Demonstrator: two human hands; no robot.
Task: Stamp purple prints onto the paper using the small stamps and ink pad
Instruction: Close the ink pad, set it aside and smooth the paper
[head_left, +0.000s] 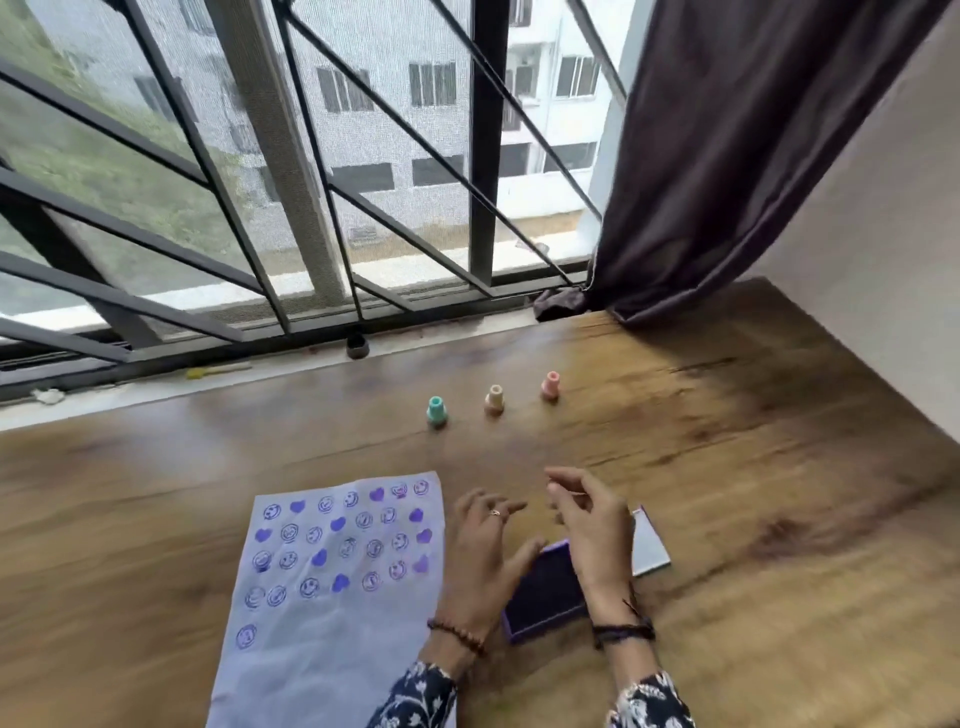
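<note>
Nearest, paper (332, 613) lies flat on the wooden table (753, 493), covered with purple smiley and heart prints. Just right of it, open purple ink pad (545, 592), its lid (647, 545) beside. Left hand (480, 551) thumb touches the pad's edge, fingers loose, gripping nothing. Right hand (592, 525) hovers over the pad, fingers spread, empty. Farther back, three small stamps upright in a row: teal stamp (437, 410), cream stamp (494, 399), pink stamp (550, 385).

Wooden table (727, 467), barred window (291, 171), dark curtain (737, 156), white building outside (431, 130)
</note>
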